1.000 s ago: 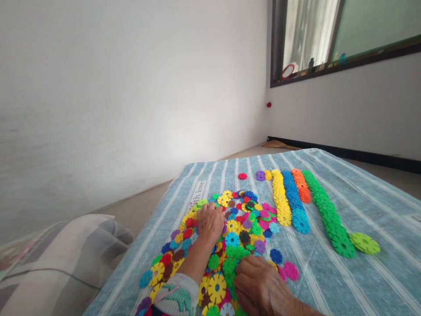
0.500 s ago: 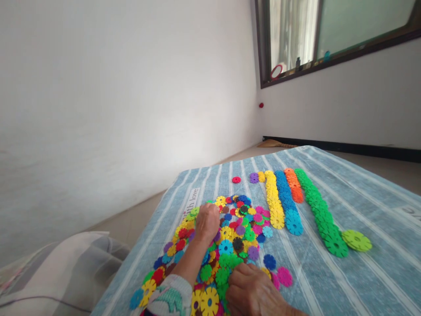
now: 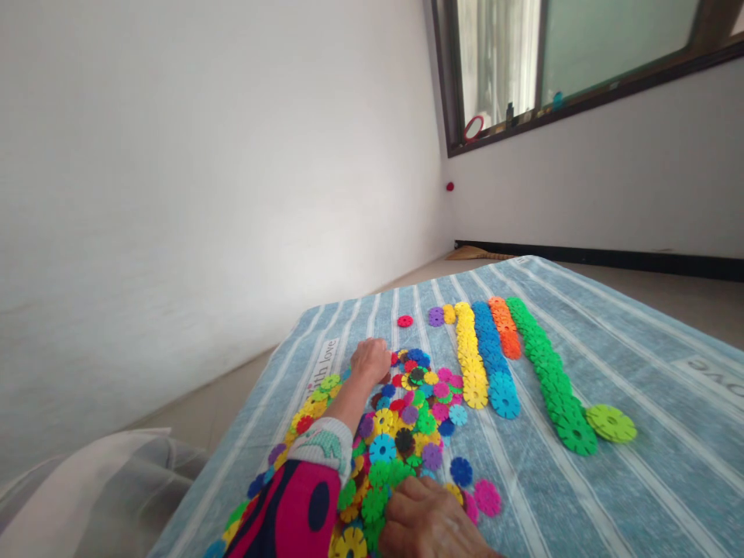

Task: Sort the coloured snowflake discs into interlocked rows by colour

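My left hand (image 3: 372,359) is at the far edge of a loose pile of notched, flower-shaped plastic discs (image 3: 382,449) in mixed colours. Its fingers are curled downward, and whatever they hold is hidden. Closer to me, my right hand (image 3: 430,518) rests low over the near right part of the pile with its fingers bent in. Several green discs (image 3: 377,473) lie against its fingertips; its grip is hidden from above. Just right of that hand are a pink disc (image 3: 487,497) and a dark blue disc (image 3: 461,471).
On the striped tablecloth (image 3: 540,496), overlapping discs form a yellow row (image 3: 470,353), a blue row (image 3: 494,356), a short orange row (image 3: 504,327) and a long green row (image 3: 549,372). A lime disc (image 3: 611,423) lies beside the green row. A red disc (image 3: 405,321) sits alone.
My left hand has moved farther away, to the far end of the pile, and its sleeve now covers more discs. My right hand stays beside the green discs. The view has shifted slightly.
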`<state>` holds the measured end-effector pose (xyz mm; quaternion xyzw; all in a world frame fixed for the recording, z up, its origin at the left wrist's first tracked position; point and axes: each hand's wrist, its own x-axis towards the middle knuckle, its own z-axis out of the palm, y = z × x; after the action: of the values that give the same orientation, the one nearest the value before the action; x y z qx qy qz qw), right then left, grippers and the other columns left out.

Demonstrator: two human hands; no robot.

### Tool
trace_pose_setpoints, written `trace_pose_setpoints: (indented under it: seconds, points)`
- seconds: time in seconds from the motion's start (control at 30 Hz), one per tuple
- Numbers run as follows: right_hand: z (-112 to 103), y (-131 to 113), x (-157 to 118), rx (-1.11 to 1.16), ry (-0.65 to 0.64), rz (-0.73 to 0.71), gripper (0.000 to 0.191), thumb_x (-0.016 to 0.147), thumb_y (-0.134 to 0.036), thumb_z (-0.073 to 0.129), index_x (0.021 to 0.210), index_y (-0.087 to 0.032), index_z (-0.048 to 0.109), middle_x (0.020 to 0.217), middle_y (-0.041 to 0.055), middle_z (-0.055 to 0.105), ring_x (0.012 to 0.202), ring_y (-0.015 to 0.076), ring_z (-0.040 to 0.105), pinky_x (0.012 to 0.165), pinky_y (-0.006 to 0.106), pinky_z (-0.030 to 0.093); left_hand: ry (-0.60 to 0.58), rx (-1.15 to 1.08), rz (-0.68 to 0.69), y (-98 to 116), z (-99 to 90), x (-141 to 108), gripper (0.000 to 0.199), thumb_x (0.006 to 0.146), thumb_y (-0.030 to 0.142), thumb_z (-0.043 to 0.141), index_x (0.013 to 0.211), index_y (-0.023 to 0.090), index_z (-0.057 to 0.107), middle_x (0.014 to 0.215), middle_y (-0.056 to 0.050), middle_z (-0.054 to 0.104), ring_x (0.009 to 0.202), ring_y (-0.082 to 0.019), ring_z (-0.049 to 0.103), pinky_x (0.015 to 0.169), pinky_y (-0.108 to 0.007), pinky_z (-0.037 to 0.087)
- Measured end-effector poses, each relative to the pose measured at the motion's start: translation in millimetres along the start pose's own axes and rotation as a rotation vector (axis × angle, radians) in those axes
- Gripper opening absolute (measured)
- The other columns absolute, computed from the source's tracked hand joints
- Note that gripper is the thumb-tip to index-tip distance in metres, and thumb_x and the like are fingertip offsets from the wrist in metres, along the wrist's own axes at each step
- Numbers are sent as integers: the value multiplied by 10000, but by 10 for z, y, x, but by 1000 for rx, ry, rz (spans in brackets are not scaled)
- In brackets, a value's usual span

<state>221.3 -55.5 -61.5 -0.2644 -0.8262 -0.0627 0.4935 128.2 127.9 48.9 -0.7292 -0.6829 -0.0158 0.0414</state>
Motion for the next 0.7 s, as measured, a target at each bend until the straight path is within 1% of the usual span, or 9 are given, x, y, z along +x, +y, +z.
trace_pose_setpoints:
  seconds: [0.1, 0.2, 0.3, 0.37, 0.43, 0.6, 0.7]
  points:
    - [16, 10, 0, -30, 31, -11, 360, 849, -342, 576, 553, -199, 428, 541, -30, 457, 526, 126, 411, 451, 264, 246, -47, -36, 18, -21, -13, 35, 211, 759, 296, 563, 865, 217, 727, 966, -88, 723, 935, -232, 649, 738, -268, 472]
    - [23, 6, -6, -39, 32, -3, 362, 826, -367, 600, 556, -200, 427, 537, -34, 458, 523, 128, 418, 449, 257, 252, -77, -69, 27, -23, -10, 46, 149, 697, 270, 619, 786, 233, 732, 887, -55, 730, 882, -217, 651, 696, -246, 458]
    - [27, -1, -22, -28, 14, 7, 357, 807, -380, 615, 558, -200, 434, 542, -34, 471, 533, 129, 431, 452, 246, 268, -63, -102, 6, -27, 18, 37, 132, 650, 247, 663, 765, 219, 722, 892, -45, 720, 859, -200, 640, 657, -225, 438]
    - [21, -2, -29, -31, -15, 0, 342, 808, -369, 612, 562, -200, 444, 544, -33, 474, 531, 128, 429, 453, 241, 278, -36, -128, -7, -44, 46, 23, 158, 620, 239, 688, 773, 204, 708, 923, -44, 710, 850, -189, 628, 631, -216, 422]
    - [9, 0, -27, -40, -49, -10, 330, 809, -353, 610, 564, -201, 450, 542, -32, 473, 523, 127, 421, 450, 239, 282, -14, -158, -21, -73, 77, 2, 155, 612, 229, 693, 761, 189, 694, 903, -37, 704, 813, -174, 619, 605, -211, 405]
    - [-9, 9, -4, -48, -82, -8, 338, 787, -349, 626, 553, -197, 434, 552, -33, 486, 511, 117, 403, 445, 239, 279, -17, -257, -62, -187, 119, -47, 71, 631, 222, 677, 670, 161, 677, 617, 6, 647, 620, -141, 588, 515, -209, 353]
    - [2, 13, -9, -47, -107, -9, 346, 794, -360, 616, 554, -198, 425, 559, -35, 486, 506, 116, 403, 435, 246, 270, -10, -316, -77, -259, 107, -39, 77, 618, 223, 687, 639, 150, 675, 548, 20, 608, 590, -137, 581, 498, -206, 342]
